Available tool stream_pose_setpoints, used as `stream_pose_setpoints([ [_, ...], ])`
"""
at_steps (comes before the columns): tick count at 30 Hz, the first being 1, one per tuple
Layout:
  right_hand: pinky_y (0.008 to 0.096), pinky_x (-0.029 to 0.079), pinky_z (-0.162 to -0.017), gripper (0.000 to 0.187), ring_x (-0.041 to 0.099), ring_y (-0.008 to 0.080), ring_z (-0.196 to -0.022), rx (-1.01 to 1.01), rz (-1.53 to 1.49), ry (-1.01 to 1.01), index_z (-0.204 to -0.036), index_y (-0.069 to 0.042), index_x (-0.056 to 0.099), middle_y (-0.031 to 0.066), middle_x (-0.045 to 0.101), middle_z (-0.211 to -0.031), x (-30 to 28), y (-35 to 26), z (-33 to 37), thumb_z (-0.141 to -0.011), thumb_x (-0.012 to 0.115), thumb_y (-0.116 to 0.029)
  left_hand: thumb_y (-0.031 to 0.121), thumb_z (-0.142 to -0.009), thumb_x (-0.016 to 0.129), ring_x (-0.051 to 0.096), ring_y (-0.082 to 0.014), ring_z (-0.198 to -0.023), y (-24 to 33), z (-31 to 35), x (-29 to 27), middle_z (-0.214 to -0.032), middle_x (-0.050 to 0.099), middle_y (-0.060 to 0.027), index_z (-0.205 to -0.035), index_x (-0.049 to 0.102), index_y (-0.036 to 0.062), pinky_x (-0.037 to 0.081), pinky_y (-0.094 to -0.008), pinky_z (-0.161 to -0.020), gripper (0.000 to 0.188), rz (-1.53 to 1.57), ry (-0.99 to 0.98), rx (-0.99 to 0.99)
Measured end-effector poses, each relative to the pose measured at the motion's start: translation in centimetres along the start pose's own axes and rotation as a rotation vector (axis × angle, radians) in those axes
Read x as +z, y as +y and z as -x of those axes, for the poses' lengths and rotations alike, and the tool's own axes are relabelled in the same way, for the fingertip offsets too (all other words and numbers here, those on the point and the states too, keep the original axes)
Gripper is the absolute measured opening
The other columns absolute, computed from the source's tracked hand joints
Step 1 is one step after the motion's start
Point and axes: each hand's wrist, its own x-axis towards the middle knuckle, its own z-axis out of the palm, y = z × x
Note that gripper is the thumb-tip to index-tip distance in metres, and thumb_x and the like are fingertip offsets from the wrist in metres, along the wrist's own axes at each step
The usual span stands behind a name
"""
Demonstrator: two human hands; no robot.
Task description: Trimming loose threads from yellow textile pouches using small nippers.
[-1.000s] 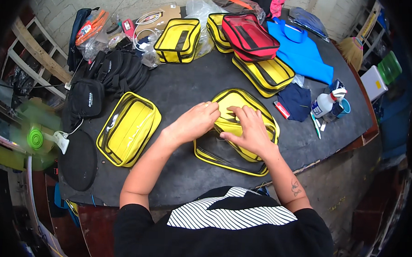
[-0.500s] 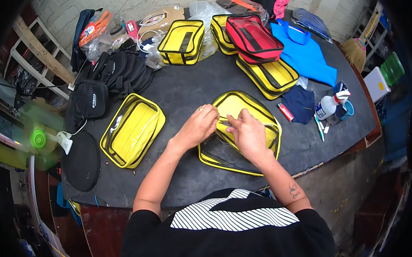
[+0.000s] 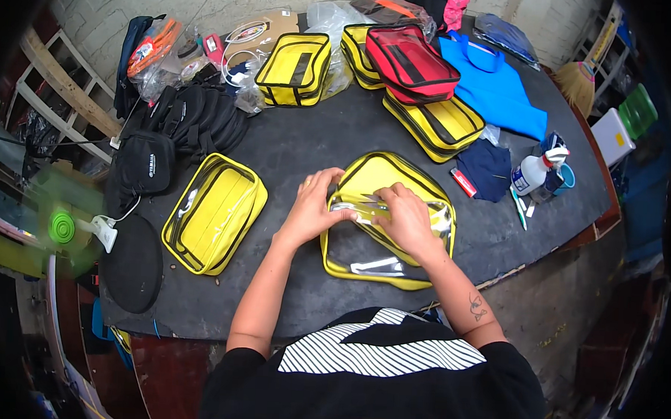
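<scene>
The yellow bag (image 3: 382, 174) with a clear front panel lies on the counter (image 3: 301, 140), directly beneath and between both hands. The left hand (image 3: 312, 207) is at its left edge, fingers and thumb spread apart, the thumb reaching over the clear panel; whether it pinches the edge cannot be determined. The right hand (image 3: 408, 216) lies over the middle of the bag, fingers bent; whether they grasp material or only press on it cannot be told. This hand and its forearm cover part of the bag's middle and right side. Glare on the panel obscures detail near the fingertips. A second yellow bag (image 3: 214, 213) lies well apart, left of the left hand. Farther back, a red bag (image 3: 414, 63) partly hides the yellow bags around it.
</scene>
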Motion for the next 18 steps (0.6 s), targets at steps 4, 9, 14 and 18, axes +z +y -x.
stream_pose_setpoints([
  [4, 0.0419, 0.045, -0.082, 0.036, 0.058, 0.0295, -0.097, 0.068, -0.118, -0.259, -0.103, -0.009, 0.064, 0.0102, 0.061, -0.089, -2.2, 0.5, -1.1, -0.072, 0.075, -0.023, 0.007, -0.067, 0.078, 0.060, -0.0192, -0.087, -1.9, 1.1, 1.1, -0.094, 0.061, -0.0076, -0.101, 0.062, 0.0019, 0.048, -0.0299, -0.076, 0.037, 0.275, -0.114, -0.230],
  [9, 0.0399, 0.035, -0.080, 0.032, 0.046, 0.0243, -0.079, -0.477, 0.242, 0.195, -0.108, -0.015, 0.065, 0.0029, 0.051, -0.081, -7.4, -1.9, -2.7, -0.079, 0.069, -0.028, 0.002, -0.067, 0.078, 0.058, -0.0185, -0.076, 3.0, -1.2, -1.3, -0.082, 0.060, -0.0063, -0.095, 0.059, 0.0026, 0.048, -0.0302, -0.068, 0.034, 0.285, 0.094, 0.005],
  [14, 0.0396, 0.034, -0.077, 0.019, 0.045, 0.0224, -0.077, -0.645, 0.330, 0.310, -0.085, -0.014, 0.065, 0.0006, 0.048, -0.076, -10.6, -3.9, -3.1, -0.071, 0.072, -0.024, -0.005, -0.063, 0.079, 0.058, -0.0248, -0.079, 4.8, -2.7, -2.2, -0.083, 0.060, -0.0065, -0.099, 0.050, 0.0060, 0.048, -0.0335, -0.070, 0.048, 0.228, 0.254, 0.386],
  [18, 0.0395, 0.034, -0.077, 0.020, 0.045, 0.0221, -0.074, -0.686, 0.406, 0.345, -0.075, -0.013, 0.057, 0.0005, 0.047, -0.072, -11.3, -4.6, -2.8, -0.070, 0.072, -0.024, -0.003, -0.063, 0.080, 0.059, -0.0248, -0.078, 5.4, -3.1, -2.4, -0.083, 0.060, -0.0070, -0.100, 0.048, 0.0072, 0.048, -0.0359, -0.072, 0.050, 0.194, 0.267, 0.443],
])
